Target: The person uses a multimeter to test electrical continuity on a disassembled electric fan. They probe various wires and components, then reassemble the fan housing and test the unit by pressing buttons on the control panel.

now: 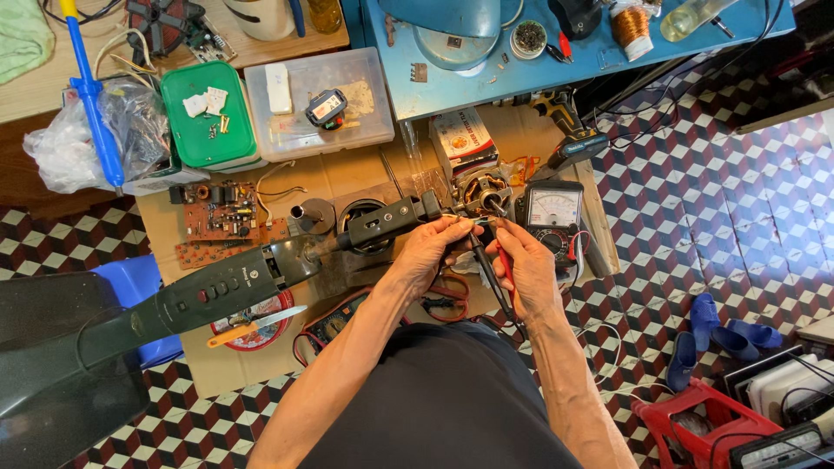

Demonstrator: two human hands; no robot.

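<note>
Both hands meet over the fan motor [479, 198] beside the meter [552, 208]: left hand [432, 247] pinches the black probe [483, 260], right hand [521, 260] the red probe [504, 265]. Steady tips, kept apart, probably read best.

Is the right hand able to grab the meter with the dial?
Probably yes: the right hand sits right beside the meter with nothing between, though it is holding a red probe.
</note>
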